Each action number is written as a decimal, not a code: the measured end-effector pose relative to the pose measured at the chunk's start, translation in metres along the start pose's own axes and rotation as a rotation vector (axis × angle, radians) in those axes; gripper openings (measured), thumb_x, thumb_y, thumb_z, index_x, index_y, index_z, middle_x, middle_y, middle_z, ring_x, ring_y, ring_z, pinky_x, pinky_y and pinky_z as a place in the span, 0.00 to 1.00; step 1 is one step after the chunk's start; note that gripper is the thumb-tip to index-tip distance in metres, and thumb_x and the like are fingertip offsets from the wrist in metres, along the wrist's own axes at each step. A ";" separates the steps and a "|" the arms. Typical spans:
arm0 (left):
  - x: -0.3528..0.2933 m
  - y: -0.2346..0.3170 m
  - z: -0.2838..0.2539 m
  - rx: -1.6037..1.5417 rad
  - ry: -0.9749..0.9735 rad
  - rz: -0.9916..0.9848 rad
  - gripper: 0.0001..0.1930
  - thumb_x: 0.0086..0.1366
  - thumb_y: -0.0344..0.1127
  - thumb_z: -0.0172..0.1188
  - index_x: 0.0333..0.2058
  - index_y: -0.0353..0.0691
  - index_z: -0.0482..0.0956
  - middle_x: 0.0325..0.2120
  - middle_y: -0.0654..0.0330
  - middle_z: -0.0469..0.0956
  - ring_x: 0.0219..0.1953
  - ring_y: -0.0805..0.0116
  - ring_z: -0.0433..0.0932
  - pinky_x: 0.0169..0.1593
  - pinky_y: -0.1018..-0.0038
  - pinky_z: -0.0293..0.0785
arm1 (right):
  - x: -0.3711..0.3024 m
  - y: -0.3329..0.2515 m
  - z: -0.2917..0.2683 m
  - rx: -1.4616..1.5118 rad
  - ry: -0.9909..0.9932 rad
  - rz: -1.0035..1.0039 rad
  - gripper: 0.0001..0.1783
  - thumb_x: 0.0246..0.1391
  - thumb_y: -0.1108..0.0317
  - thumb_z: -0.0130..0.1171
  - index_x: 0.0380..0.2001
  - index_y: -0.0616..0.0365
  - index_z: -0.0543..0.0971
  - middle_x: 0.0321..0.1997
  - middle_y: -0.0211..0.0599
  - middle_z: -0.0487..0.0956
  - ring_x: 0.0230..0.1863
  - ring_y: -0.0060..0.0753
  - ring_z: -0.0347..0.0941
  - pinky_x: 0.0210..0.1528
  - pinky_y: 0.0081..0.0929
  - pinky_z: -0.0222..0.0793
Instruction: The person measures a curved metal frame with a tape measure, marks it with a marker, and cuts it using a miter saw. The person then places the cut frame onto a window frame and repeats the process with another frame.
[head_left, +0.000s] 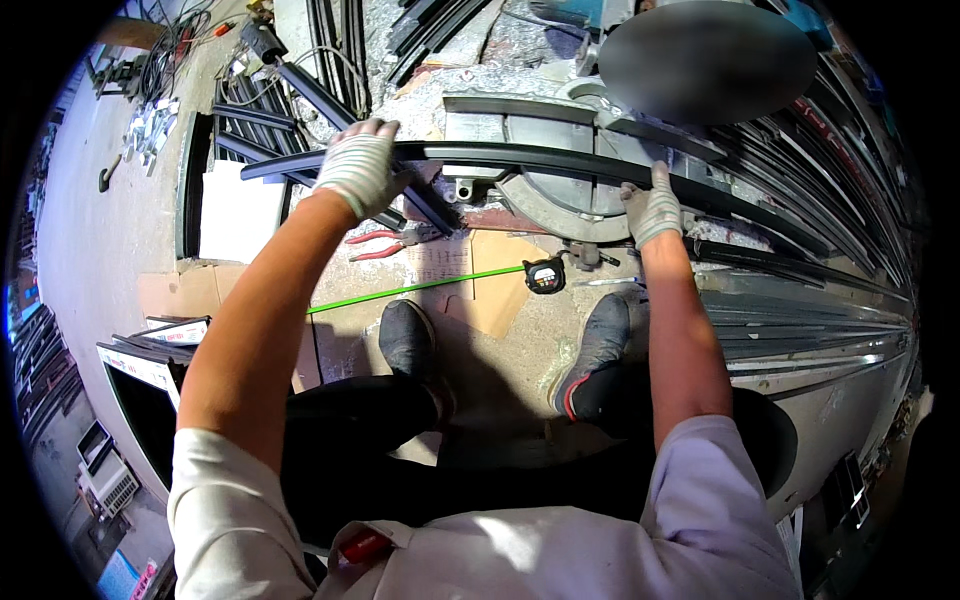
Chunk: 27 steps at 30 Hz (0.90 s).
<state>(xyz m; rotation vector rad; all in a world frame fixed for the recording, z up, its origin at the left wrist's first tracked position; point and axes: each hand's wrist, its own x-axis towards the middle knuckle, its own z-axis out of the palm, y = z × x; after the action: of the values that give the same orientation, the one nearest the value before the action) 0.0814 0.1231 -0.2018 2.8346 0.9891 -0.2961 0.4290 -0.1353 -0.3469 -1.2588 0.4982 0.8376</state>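
Observation:
A long black metal profile point(500, 154) lies crosswise in front of me over the grey metal saw base point(550, 185). Toward its left end, my gloved left hand point(360, 170) is closed over it, fingers wrapped round the far side. My right hand point(655, 208), gloved too, grips the same bar farther right; one finger points up across it. Its other fingers are partly hidden. Below the bar lie red-handled pliers point(385, 243) and a black tape measure point(544, 275) with its green blade point(420, 285) drawn out to the left.
More dark profiles point(800, 170) are stacked at the right, with silvery bars point(800, 330) nearer me. Short black pieces point(255, 125) lie at the left beside a white sheet point(240, 210). Cardboard point(495, 290) lies on the floor by my shoes point(408, 340). A blurred oval covers the upper right.

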 end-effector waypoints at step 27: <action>0.049 -0.031 0.071 0.134 -0.052 0.135 0.13 0.63 0.33 0.62 0.46 0.42 0.80 0.41 0.50 0.81 0.49 0.47 0.80 0.53 0.55 0.74 | -0.057 -0.001 0.016 -0.604 0.302 0.097 0.32 0.58 0.35 0.65 0.35 0.58 0.80 0.26 0.38 0.81 0.18 0.29 0.73 0.16 0.26 0.64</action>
<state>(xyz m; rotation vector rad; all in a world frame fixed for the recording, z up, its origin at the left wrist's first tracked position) 0.0892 0.1643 -0.2832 2.9786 0.7914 -0.4343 0.3929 -0.1352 -0.3002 -1.9483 0.5704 0.9196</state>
